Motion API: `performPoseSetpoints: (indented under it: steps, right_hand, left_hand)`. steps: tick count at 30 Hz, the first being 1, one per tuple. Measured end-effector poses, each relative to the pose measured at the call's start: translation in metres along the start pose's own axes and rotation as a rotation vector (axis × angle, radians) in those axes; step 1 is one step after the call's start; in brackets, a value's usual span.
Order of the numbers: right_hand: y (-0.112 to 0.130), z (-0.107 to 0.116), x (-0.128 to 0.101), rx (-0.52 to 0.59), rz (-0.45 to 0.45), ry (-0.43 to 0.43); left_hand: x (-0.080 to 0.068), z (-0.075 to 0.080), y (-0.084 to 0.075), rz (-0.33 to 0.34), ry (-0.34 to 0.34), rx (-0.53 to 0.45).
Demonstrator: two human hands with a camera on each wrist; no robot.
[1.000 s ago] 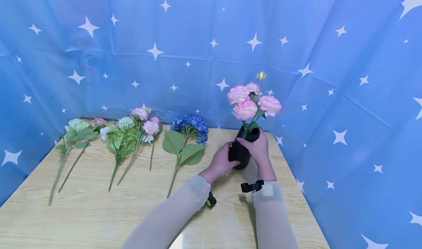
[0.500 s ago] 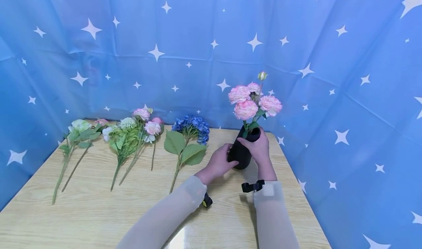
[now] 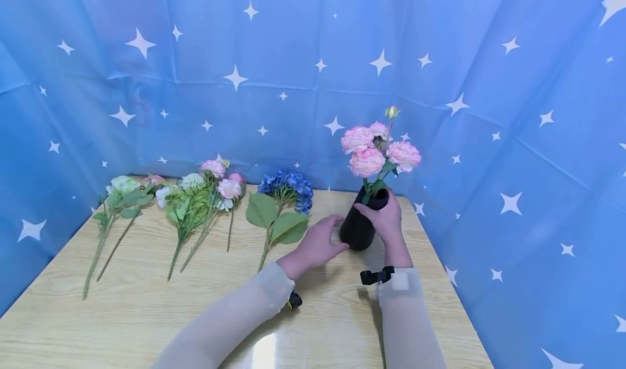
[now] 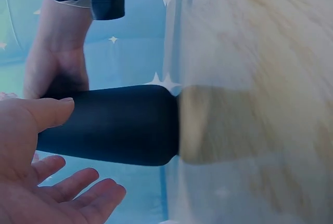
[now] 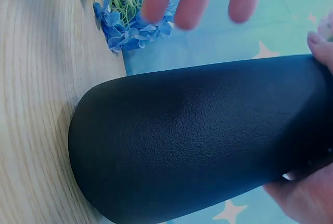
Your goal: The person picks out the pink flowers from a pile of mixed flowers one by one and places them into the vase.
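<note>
Left hand [image 3: 320, 241] has let go of vase [image 3: 362, 225]

The vase [image 5: 192, 141] under my right hand [image 3: 386, 219] was matt black with a fine pebbled grain. The table [image 3: 146, 314] was pale wood-grain laminate, glossy at six o'clock. The backdrop [image 3: 293, 59] was creased, faintly shiny cloth. My sleeves [image 3: 406, 325] were sheer fabric.
</note>
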State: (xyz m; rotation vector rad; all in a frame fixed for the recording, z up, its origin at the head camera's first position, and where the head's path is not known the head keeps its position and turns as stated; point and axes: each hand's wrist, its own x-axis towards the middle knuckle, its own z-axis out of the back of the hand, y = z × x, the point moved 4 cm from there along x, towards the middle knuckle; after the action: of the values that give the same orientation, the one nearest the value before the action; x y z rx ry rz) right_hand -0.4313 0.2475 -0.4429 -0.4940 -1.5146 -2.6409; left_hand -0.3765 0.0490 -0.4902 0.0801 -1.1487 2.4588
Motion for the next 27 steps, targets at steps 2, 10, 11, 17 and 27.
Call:
performPoseSetpoints:
  steps: [2, 10, 11, 17, 27]
  right_hand:
    - [-0.001, 0.0, 0.0, -0.002, -0.008, 0.003]
    - [-0.001, 0.002, 0.001, -0.011, 0.003, -0.002]
    - [-0.001, 0.002, 0.001, -0.016, 0.003, 0.001]
    - [-0.001, 0.003, 0.0, -0.028, -0.01, 0.006]
    - [0.0, 0.001, 0.0, -0.033, -0.014, 0.02]
  left_hand:
    - [-0.003, 0.006, 0.0, -0.002, 0.001, 0.008]
    - [-0.013, 0.031, 0.001, -0.016, -0.01, 0.033]
    - [-0.014, 0.034, 0.001, -0.015, -0.011, 0.041]
    - [-0.025, 0.047, 0.003, 0.002, -0.02, 0.057]
    - [-0.05, 0.073, 0.023, -0.001, -0.087, 0.088]
